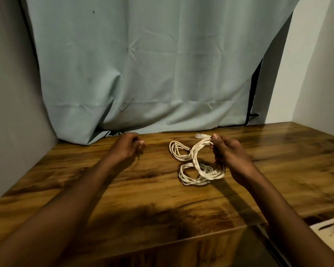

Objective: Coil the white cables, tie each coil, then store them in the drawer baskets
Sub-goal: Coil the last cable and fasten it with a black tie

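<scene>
The wooden table [104, 189] carries loose loops of white cable [193, 176] right of its middle, and a pale curtain's [96, 132] hem rests on its far edge.

My left hand [128, 145] is curled, blurred w/ motion; can't tell if anything thin sits in it. My right hand [227, 151] covers part of the white cable [196, 166] where I hold it, so the strands there are hidden. The plug [201, 135] is too small to make out. The basket [330, 230] is cut off at the bottom-right corner.
</scene>
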